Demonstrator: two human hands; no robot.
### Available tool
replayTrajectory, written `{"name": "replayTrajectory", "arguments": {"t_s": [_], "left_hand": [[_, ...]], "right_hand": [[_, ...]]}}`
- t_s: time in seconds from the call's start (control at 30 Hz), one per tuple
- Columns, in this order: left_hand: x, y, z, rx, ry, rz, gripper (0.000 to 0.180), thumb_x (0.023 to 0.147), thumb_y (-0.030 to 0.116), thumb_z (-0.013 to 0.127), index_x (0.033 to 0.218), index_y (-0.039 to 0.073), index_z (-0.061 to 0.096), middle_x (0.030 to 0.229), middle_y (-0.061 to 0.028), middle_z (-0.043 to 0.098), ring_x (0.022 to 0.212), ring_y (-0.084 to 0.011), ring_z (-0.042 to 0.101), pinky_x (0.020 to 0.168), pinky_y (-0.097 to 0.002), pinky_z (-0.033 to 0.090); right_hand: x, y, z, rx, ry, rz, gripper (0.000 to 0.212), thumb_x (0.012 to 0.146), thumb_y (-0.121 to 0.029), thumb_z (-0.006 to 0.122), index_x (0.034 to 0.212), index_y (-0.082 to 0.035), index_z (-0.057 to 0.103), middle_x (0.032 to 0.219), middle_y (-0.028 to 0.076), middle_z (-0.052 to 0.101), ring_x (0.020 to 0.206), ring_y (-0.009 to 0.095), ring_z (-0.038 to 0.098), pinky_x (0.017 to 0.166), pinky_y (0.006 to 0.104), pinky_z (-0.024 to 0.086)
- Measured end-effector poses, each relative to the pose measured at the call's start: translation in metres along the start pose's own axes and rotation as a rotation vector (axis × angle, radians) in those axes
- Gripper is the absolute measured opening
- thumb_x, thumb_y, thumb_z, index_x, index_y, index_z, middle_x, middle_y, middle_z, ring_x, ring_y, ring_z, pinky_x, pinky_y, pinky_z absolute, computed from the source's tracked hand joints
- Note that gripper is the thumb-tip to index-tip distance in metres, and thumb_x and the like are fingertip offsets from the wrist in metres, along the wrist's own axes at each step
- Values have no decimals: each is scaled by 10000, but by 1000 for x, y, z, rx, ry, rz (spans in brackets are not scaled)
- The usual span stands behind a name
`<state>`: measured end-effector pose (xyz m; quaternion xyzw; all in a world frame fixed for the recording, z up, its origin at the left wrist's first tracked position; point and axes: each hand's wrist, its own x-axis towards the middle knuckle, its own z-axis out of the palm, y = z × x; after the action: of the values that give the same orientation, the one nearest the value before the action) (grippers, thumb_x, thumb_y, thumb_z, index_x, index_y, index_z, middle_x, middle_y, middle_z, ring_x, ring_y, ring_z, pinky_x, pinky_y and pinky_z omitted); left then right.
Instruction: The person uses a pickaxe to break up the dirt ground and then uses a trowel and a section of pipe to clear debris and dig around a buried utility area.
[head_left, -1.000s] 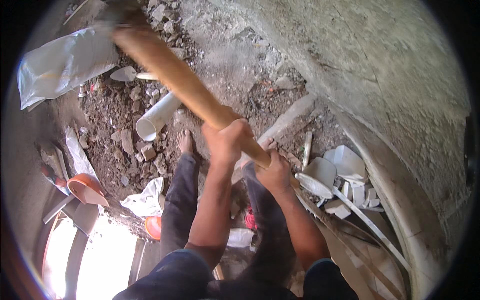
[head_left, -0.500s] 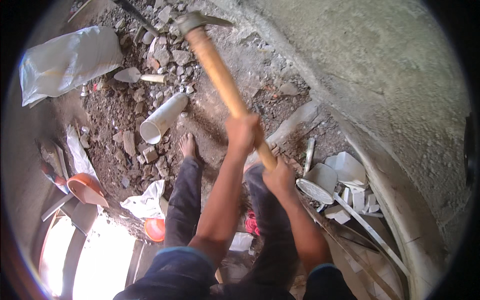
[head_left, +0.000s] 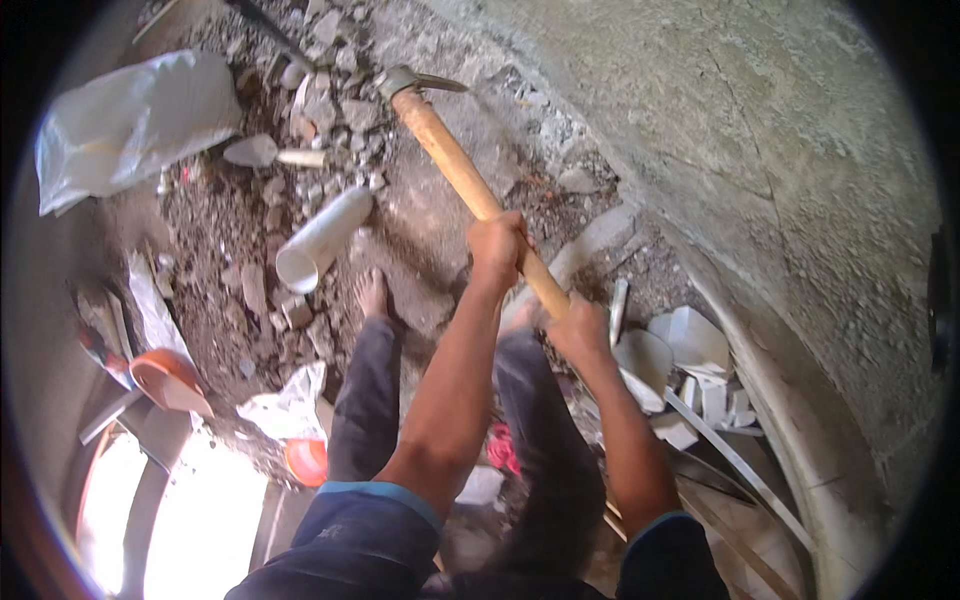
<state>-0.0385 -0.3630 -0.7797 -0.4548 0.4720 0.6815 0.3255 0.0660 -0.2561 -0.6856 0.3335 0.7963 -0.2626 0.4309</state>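
And down it comes! A second ago the head (head_left: 397, 80) of the pick (head_left: 468, 178) is a blur at the upper left; now we have it sharp, lower and further right, over the bare ground (head_left: 415, 205) near the wall's foot. We read that as the low end of a stroke, though we can't tell whether the blade (head_left: 442, 83) touches the dirt. Compared with 0.5 seconds ago, both hands sit a little further right and further forward.

Look at the hold: the left hand (head_left: 496, 246) has its grip closed round the handle (head_left: 440, 140) at mid-length, and the right hand (head_left: 580, 326) is clamped near the butt. That's 2 hands on 1 tool, the pick slanting from upper left to lower right across our view.

Around it, we've got the wall (head_left: 720, 120) rising on the right, and that's what limits the room there. The left foot (head_left: 371, 293) is bare, planted just beside the open pipe (head_left: 330, 235); we'd call both close to the work. Left of the handle lie the trowel (head_left: 250, 152), a pale sack (head_left: 140, 125) and plenty of rubble (head_left: 255, 285). Over by the right forearm, white shards (head_left: 715, 395) are heaped beside a long strip (head_left: 740, 465), cluttering that side.
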Motion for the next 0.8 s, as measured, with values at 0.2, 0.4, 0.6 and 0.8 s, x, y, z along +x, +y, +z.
{"name": "replayTrajectory", "arguments": {"t_s": [0.2,0.4,0.6,0.8], "left_hand": [[-133,48,-7,7,-13,286,100,714,-12,578,803,-30,537,631,-102,559,526,-196,585,492,-310,495],[-101,96,16,-51,-115,647,150,723,21,602,848,-2,524,685,-95,566,558,-194,561,512,-323,479],[9,60,17,149,62,22,51,721,25,555,739,-9,523,600,-94,529,465,-202,520,415,-344,409],[-130,66,-3,32,-30,359,115,702,14,560,801,-24,515,611,-108,540,471,-200,523,437,-333,450]], "right_hand": [[-82,6,17,46,310,-303,316,695,-218,723,911,-23,599,814,214,655,747,415,639,662,470,521],[22,-41,-12,394,328,-640,182,705,-159,667,810,-28,597,728,205,632,723,403,644,633,491,503],[42,-38,8,112,70,-94,259,706,-184,689,888,-7,639,816,243,662,804,430,649,706,480,525],[-60,-8,25,130,327,-357,230,683,-164,716,827,-44,582,746,195,649,725,396,652,657,471,523]]}}
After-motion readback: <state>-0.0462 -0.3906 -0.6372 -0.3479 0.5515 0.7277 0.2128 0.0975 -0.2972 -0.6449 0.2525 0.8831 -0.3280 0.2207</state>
